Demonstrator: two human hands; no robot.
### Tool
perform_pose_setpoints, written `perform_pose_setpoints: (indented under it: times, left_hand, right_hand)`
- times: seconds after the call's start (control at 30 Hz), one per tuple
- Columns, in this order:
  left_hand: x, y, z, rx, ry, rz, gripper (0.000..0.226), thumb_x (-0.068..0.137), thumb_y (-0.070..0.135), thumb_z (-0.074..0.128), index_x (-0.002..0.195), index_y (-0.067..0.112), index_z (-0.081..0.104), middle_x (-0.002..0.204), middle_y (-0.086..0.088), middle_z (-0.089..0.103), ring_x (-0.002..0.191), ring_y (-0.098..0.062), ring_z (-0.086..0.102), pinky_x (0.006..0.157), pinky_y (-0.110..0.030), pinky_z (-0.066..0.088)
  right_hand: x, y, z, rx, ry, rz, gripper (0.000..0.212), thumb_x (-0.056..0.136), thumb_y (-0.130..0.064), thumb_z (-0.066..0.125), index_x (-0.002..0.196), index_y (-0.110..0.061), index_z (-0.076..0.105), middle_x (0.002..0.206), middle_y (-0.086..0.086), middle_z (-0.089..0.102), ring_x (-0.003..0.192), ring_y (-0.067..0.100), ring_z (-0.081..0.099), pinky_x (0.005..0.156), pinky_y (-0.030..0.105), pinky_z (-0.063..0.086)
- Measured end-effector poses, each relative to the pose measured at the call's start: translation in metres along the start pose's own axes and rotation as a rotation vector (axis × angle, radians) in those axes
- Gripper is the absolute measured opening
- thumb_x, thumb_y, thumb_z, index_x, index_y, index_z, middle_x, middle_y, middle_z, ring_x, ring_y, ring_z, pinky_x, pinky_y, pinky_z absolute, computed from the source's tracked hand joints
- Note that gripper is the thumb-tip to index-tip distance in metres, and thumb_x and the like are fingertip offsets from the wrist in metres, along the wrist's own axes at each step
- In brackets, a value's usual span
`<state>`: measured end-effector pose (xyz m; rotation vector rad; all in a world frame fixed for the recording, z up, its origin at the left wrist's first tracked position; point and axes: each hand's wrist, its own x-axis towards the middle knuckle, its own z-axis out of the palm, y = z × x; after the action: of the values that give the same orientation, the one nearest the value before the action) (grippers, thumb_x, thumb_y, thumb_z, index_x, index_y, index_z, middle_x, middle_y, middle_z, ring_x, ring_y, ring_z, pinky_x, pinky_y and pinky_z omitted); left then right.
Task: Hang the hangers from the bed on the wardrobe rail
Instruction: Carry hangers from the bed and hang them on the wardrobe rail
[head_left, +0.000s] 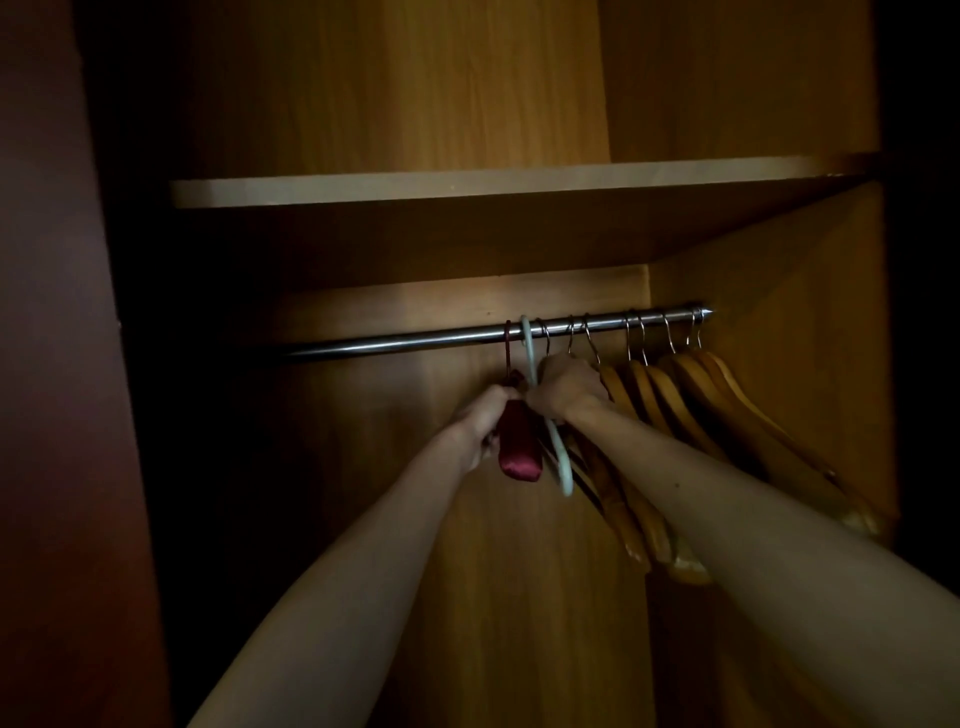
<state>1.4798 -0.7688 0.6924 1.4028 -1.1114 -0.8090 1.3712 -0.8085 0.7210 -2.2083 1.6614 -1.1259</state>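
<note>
A chrome wardrobe rail (415, 340) runs across the wardrobe under a shelf. A dark red padded satin hanger (519, 447) hangs by its hook at the left end of the row, and my left hand (480, 423) grips its body. Beside it a pale green plastic hanger (558, 452) is hooked over the rail. My right hand (566, 387) is curled around the necks of the hangers just right of it, holding the pale green one and a wooden one. Several wooden hangers (696, 400) hang further right.
A wooden shelf (467, 187) sits just above the rail. The wardrobe's right side wall (810, 364) is close to the last hangers. The left stretch of rail is bare, and a dark door panel (57, 364) stands at the far left.
</note>
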Motion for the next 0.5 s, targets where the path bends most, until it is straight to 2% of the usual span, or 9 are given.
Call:
perform_pose_setpoints:
  times: [0.07,0.13,0.17,0.2,0.27,0.33,0.4,0.5]
  left_hand:
    - [-0.002,-0.001,0.000,0.004,0.018,0.002,0.021,0.093,0.039,0.063,0.087,0.018,0.064,0.088,-0.007,0.066,0.076,-0.020,0.062,0.078,-0.034,0.053]
    - [-0.004,-0.003,0.000,0.019,0.025,0.005,0.027,0.093,0.044,0.061,0.082,0.019,0.061,0.073,-0.001,0.060,0.058,-0.012,0.053,0.058,-0.025,0.046]
    - [-0.006,-0.004,0.000,0.024,0.033,0.015,0.029,0.093,0.046,0.061,0.081,0.020,0.061,0.070,0.001,0.058,0.055,-0.010,0.051,0.053,-0.022,0.042]
    - [-0.008,-0.005,0.000,0.019,0.041,0.025,0.030,0.092,0.048,0.062,0.081,0.020,0.062,0.071,0.001,0.059,0.057,-0.010,0.053,0.053,-0.022,0.043]
    - [-0.012,-0.009,0.001,0.004,0.068,0.049,0.030,0.090,0.051,0.063,0.084,0.022,0.064,0.079,-0.001,0.064,0.070,-0.014,0.059,0.061,-0.026,0.049]
    - [-0.020,-0.013,0.002,0.007,0.103,0.075,0.033,0.090,0.055,0.062,0.083,0.023,0.064,0.080,-0.001,0.065,0.075,-0.016,0.062,0.068,-0.028,0.051]
    - [-0.028,-0.020,0.003,0.016,0.142,0.104,0.037,0.090,0.058,0.059,0.085,0.022,0.065,0.076,0.000,0.066,0.069,-0.015,0.062,0.061,-0.026,0.049]
    - [-0.041,-0.039,0.003,0.019,0.199,0.112,0.053,0.089,0.069,0.053,0.092,0.018,0.070,0.072,-0.003,0.069,0.055,-0.015,0.061,0.046,-0.022,0.044]
  right_hand:
    - [-0.005,0.004,0.003,0.010,0.027,-0.031,0.030,0.089,-0.035,0.070,0.109,-0.013,0.068,0.103,0.008,0.070,0.082,0.020,0.067,0.060,0.028,0.054]
    - [-0.010,0.009,0.007,0.021,0.059,-0.055,0.026,0.090,-0.034,0.069,0.105,-0.014,0.068,0.097,0.006,0.069,0.077,0.018,0.065,0.061,0.027,0.054]
    - [-0.012,0.012,0.008,0.031,0.071,-0.062,0.023,0.090,-0.034,0.068,0.101,-0.014,0.068,0.093,0.005,0.069,0.074,0.017,0.063,0.059,0.026,0.053]
    - [-0.015,0.015,0.008,0.045,0.075,-0.061,0.021,0.091,-0.035,0.067,0.094,-0.014,0.068,0.088,0.005,0.068,0.070,0.016,0.062,0.055,0.024,0.050]
    - [-0.024,0.019,0.006,0.075,0.083,-0.060,0.022,0.091,-0.034,0.067,0.081,-0.014,0.065,0.081,0.005,0.067,0.066,0.016,0.061,0.051,0.025,0.047]
    - [-0.034,0.022,0.003,0.122,0.093,-0.074,0.021,0.089,-0.031,0.068,0.076,-0.015,0.065,0.080,0.006,0.068,0.070,0.020,0.066,0.057,0.031,0.055]
    - [-0.048,0.026,0.002,0.146,0.104,-0.083,0.023,0.090,-0.032,0.068,0.076,-0.015,0.067,0.076,0.005,0.068,0.068,0.020,0.067,0.057,0.030,0.054]
    - [-0.072,0.035,0.006,0.157,0.118,-0.096,0.027,0.092,-0.034,0.066,0.075,-0.013,0.069,0.068,0.002,0.067,0.056,0.014,0.064,0.045,0.023,0.044]
